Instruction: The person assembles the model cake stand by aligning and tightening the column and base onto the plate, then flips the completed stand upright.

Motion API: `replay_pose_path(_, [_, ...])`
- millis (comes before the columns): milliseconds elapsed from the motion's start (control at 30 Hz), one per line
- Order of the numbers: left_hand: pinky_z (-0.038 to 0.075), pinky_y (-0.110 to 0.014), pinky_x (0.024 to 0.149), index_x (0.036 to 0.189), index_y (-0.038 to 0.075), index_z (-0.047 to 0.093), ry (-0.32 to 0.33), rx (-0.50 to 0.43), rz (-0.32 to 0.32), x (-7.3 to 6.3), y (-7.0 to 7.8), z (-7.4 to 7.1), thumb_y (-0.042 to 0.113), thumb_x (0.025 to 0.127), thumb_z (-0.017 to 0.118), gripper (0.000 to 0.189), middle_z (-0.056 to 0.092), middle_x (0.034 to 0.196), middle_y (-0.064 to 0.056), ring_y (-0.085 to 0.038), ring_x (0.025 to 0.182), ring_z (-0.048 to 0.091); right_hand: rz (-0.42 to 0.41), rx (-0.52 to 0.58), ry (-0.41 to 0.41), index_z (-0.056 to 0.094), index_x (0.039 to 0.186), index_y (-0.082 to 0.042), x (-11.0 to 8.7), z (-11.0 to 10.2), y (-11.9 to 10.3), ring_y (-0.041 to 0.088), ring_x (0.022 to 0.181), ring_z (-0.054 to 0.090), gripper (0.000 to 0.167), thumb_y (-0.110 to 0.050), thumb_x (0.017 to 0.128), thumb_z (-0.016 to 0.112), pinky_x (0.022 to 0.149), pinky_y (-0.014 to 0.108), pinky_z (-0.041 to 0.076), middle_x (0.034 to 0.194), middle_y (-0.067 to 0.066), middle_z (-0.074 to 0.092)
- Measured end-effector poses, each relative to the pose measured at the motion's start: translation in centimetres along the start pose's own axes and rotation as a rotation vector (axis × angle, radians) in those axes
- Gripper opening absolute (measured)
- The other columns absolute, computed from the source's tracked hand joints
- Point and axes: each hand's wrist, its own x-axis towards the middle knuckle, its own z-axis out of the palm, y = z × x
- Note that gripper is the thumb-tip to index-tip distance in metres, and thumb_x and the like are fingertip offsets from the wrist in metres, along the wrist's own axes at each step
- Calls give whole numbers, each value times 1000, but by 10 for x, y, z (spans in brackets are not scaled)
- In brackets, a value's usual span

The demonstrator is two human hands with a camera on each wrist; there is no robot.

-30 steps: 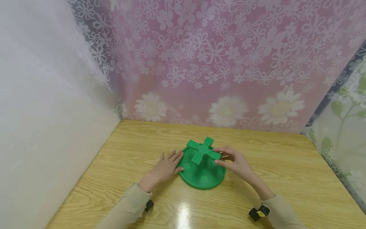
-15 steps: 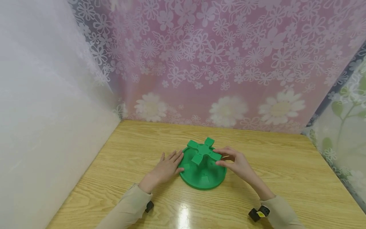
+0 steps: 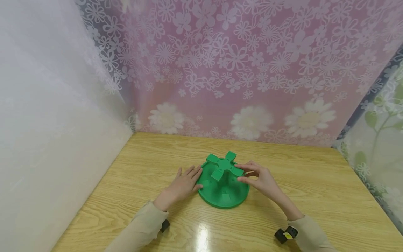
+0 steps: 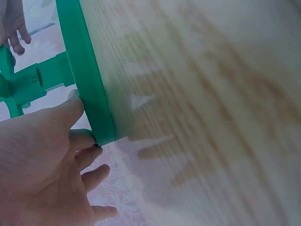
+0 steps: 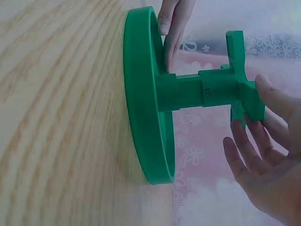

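A round green tray (image 3: 237, 192) with a raised rim lies on the table. Its centre carries an upright green stem (image 5: 188, 92) marked with a small number, topped by a green cross-shaped piece (image 3: 225, 164) with several flat arms. My left hand (image 3: 182, 186) touches the tray's left rim, fingers extended; in the left wrist view its thumb and fingertips meet the rim. My right hand (image 3: 262, 182) pinches the cross's right arm between thumb and fingers, as the right wrist view shows. Whether the stem's sections are fully seated cannot be told.
The wood-grain table (image 3: 151, 150) runs back to a pink flowered curtain (image 3: 204, 87). A white curtain (image 3: 63, 105) hangs at the left, a leaf-patterned one (image 3: 377, 140) at the right. Black wrist cameras (image 3: 284, 235) sit below both sleeves.
The tray and cross shift very slightly right at first, then hold still. Both hands keep their places and contacts.
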Motion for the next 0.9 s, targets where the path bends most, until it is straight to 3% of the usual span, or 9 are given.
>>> replay_pose_path(167, [18,-68,118,160,5,30,-8,7,-6,3,0,0,44,107,47,67,24,167,-9,-33,154,23,-3,-14,-19,69,131,-6,-2,-4,1,19,96,66,40,-5,91,75,81,35,60,113,7,65])
replay_pose_path(433, [17,-68,119,159,5,32,-24,-23,-15,5,0,-3,43,106,51,68,26,166,-9,-34,154,22,55,0,-27,67,134,-5,-6,-12,-2,9,110,63,31,-11,104,60,89,27,57,124,7,66])
replay_pose_path(700, [15,-69,118,157,3,37,-35,-110,-12,10,-4,-7,41,104,56,68,31,165,-11,-36,154,21,168,79,5,66,136,-14,-7,-20,0,30,107,69,31,-16,107,55,87,39,60,128,15,65])
replay_pose_path(900, [20,-71,115,152,-5,41,0,-298,43,15,-12,-7,35,107,53,61,36,160,-21,-43,151,24,259,148,-4,63,139,-10,-9,-22,4,40,112,66,35,-22,108,55,89,49,58,133,24,62])
